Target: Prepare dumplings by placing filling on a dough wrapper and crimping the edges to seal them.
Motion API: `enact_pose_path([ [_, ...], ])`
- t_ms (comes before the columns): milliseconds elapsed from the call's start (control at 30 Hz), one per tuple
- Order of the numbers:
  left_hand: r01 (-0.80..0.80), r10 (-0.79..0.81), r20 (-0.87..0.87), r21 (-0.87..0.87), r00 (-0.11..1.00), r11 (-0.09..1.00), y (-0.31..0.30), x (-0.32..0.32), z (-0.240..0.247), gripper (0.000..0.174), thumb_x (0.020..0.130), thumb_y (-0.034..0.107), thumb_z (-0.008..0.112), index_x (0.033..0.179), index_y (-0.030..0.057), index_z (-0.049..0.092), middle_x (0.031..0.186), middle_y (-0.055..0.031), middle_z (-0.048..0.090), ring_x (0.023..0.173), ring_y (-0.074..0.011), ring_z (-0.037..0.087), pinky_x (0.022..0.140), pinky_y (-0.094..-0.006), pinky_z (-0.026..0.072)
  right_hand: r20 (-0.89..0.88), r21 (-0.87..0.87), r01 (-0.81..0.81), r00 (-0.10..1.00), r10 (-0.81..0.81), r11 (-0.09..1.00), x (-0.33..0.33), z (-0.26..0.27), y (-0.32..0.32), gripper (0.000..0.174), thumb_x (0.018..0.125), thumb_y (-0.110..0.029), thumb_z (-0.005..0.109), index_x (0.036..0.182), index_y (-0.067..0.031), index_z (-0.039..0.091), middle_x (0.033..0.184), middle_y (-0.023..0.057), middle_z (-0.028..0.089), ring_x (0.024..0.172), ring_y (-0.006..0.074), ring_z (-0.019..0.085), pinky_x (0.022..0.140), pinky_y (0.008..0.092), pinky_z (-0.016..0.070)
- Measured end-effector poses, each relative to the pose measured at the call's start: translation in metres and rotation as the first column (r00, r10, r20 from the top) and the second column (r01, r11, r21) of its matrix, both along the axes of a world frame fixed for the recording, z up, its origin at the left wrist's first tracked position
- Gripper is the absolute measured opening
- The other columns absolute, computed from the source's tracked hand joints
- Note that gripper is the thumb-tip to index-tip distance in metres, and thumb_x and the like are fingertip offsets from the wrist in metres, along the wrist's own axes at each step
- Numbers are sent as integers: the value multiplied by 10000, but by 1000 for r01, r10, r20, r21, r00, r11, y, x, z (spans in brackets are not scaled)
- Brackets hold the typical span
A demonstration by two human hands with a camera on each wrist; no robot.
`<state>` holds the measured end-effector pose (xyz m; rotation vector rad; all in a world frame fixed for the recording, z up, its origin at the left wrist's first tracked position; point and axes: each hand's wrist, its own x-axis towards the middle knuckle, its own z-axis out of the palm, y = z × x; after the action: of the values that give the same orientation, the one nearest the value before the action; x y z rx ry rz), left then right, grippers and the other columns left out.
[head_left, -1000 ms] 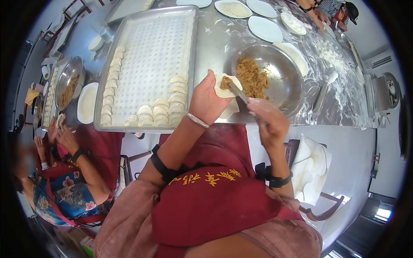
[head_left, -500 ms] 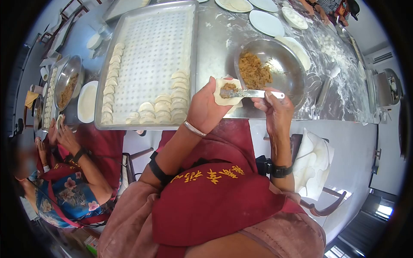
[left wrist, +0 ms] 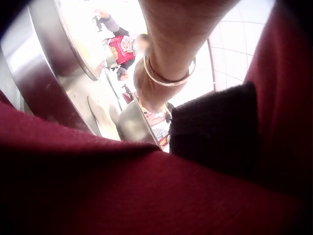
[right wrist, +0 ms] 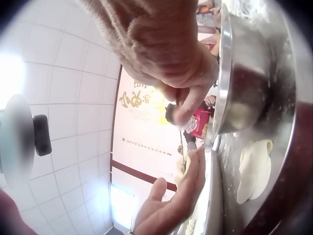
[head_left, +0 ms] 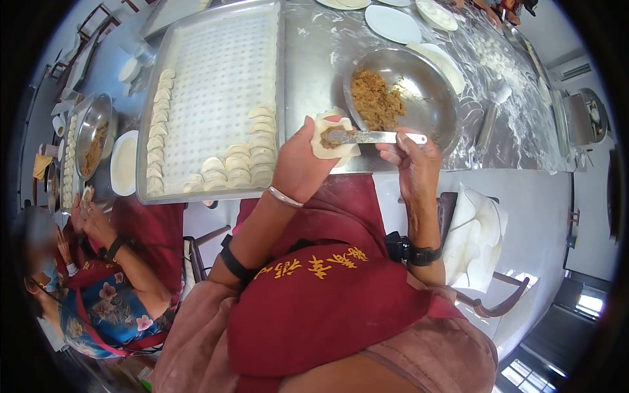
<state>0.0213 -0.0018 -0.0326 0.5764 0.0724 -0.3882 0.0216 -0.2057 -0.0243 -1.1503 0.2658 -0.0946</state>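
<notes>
A round dough wrapper with brown filling lies across the fingers of my left hand, the thumb standing apart. My right hand pinches the white handle of a metal spreader, its blade flat on the filling. Seen from the right wrist, the left hand has its fingers fairly straight under the wrapper, and the right hand is above. A steel bowl of filling stands just beyond the hands. The left wrist view shows the left hand's back; its fingers are hidden.
A large tray with rows of folded dumplings stands at left. Loose wrappers lie on the steel table near the bowl. White plates and a floury rolling pin are farther off. Another person works at left.
The right hand has turned from a steep hold to a level one, the spreader now lying sideways over the filling. Both hands sit slightly farther left in the head view, which has shifted too.
</notes>
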Motion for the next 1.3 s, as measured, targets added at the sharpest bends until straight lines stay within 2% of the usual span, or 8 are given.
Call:
enact_pose_path([
  [33, 8, -14, 56, 101, 998, 995, 2, 0, -2, 504, 1065, 335, 247, 1356, -57, 372, 1401, -221, 429, 1347, -329, 383, 1156, -459, 270, 16, -39, 30, 999, -29, 999, 0, 4, -4, 219, 896, -27, 596, 1077, 93, 573, 896, 161, 658, 771, 303, 712, 633, 316, 614],
  [133, -50, 30, -129, -155, 991, 987, 4, 2, -2, 491, 1063, 322, 273, 1360, -56, 372, 1413, -223, 424, 1351, -325, 386, 1159, -451, 271, 121, -262, 155, 985, -127, 953, -3, 15, -20, 198, 903, -54, 630, 1064, 61, 623, 898, 132, 679, 790, 251, 710, 682, 286, 581],
  [200, -15, 6, -64, -139, 998, 990, 3, 1, -8, 455, 1050, 255, 344, 1381, -56, 361, 1407, -224, 439, 1342, -323, 405, 1156, -443, 284, 213, -451, 206, 970, -119, 868, 0, 12, -28, 170, 912, -74, 641, 1037, 40, 654, 907, 106, 685, 793, 222, 706, 703, 270, 560],
  [333, 40, -39, 16, -97, 999, 994, 2, 0, -11, 415, 1021, 158, 405, 1378, -53, 378, 1349, -185, 486, 1286, -289, 462, 1119, -435, 340, 307, -909, 225, 931, 199, 350, 0, -29, -30, 164, 841, -76, 697, 997, -25, 703, 948, 139, 714, 852, 262, 696, 750, 323, 534],
  [567, 31, -35, -23, -128, 999, 991, 6, -6, 5, 436, 1033, 167, 380, 1394, -76, 349, 1398, -209, 460, 1301, -305, 464, 1140, -434, 331, 142, -990, 139, 890, 434, 38, -13, -1, -12, 407, 733, -135, 761, 1128, -81, 676, 1227, 164, 629, 1183, 365, 565, 961, 420, 474],
  [767, 79, -94, -58, -225, 994, 971, 5, -10, 23, 390, 1021, 138, 397, 1351, -69, 383, 1336, -200, 497, 1253, -304, 504, 1083, -451, 412, 473, -878, 317, 688, 551, 358, -23, 31, 19, 505, 646, -72, 789, 1133, -159, 689, 1290, 117, 600, 1271, 372, 505, 1015, 459, 447],
  [1067, 128, -130, -8, -148, 991, 981, 17, -18, 28, 377, 1021, 150, 410, 1321, -77, 418, 1292, -187, 538, 1209, -277, 545, 1055, -416, 441, 568, -810, 287, 604, 559, 512, -16, 29, 27, 328, 654, -27, 773, 964, -123, 724, 1218, 114, 652, 1228, 376, 548, 993, 443, 467],
  [1300, 200, -201, 8, -109, 980, 974, 14, -26, 23, 370, 1016, 158, 433, 1290, -90, 454, 1286, -181, 548, 1192, -263, 560, 1028, -398, 462, 517, -814, 195, 672, 530, 547, -19, 32, 29, 231, 724, -84, 757, 949, -46, 719, 1197, 149, 662, 1245, 379, 538, 1023, 459, 423],
])
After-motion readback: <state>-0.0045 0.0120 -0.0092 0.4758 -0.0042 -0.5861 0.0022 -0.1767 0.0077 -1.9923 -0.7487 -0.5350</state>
